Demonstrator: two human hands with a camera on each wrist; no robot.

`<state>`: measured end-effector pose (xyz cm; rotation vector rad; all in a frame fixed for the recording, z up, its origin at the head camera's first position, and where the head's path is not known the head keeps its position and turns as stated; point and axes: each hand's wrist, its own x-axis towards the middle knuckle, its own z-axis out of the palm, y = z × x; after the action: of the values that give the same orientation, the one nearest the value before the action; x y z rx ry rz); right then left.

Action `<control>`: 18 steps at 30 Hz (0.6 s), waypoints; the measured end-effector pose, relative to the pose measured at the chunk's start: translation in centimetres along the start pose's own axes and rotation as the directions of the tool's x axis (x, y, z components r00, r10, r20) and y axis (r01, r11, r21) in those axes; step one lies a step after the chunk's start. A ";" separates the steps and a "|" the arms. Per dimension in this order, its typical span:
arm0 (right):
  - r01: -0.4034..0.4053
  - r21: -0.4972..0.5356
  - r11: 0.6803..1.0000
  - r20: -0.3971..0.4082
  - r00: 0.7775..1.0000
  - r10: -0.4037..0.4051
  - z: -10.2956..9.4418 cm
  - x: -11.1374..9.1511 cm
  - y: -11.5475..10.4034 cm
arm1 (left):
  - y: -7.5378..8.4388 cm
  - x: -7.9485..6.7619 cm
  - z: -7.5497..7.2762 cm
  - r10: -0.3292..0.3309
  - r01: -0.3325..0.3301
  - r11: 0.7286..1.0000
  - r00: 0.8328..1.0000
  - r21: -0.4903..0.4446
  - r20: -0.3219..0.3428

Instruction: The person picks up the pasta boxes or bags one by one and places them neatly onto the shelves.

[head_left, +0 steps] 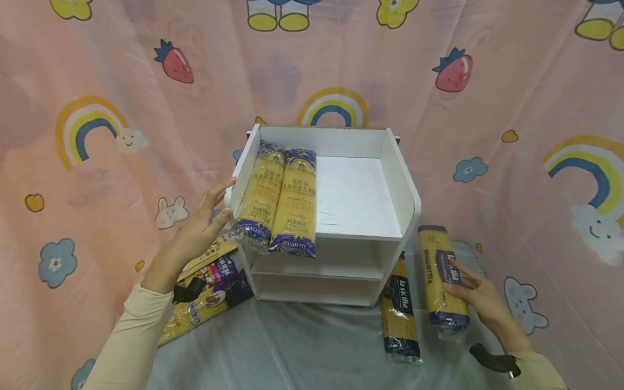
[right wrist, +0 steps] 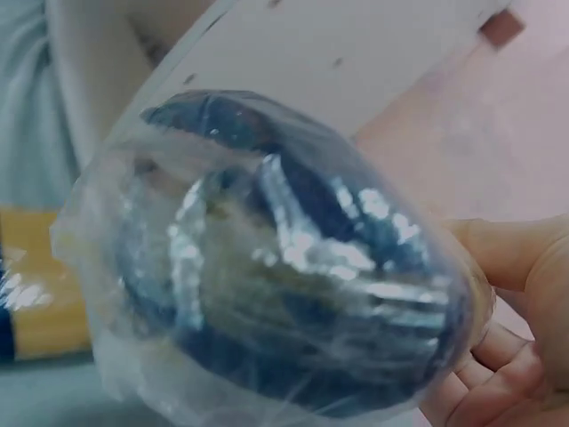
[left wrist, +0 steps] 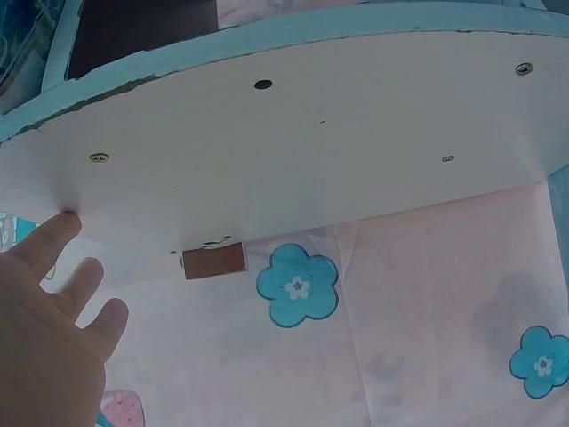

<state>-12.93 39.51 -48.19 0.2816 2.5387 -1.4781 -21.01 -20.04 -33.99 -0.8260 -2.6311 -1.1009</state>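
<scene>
My right hand grips a yellow spaghetti pack with dark ends, thumb and fingers at its right side. In the right wrist view the clear, crinkled end of that spaghetti pack fills the middle. At the left side of a small white shelf, my left hand has its fingers spread; the left wrist view has a fingertip against the side panel. Two spaghetti packs with blue ends lie side by side on the top tier, their near ends jutting past its front edge.
Another spaghetti pack with a black label lies on the grey cloth, right of the shelf. Yellow and purple food bags lie to the left, partly behind my left arm. A pink patterned curtain hangs behind.
</scene>
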 end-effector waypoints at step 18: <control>0.109 0.470 0.876 0.049 0.987 -0.150 -5.7 -1.4 -10.8 | -0.1 0.0 0.0 -0.006 0.006 1.000 1.000 -0.012 0.000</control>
<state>-14.79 39.15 -36.10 0.1095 2.1379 -2.0989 -21.04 -20.08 -34.02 -0.8211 -2.6311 -1.1189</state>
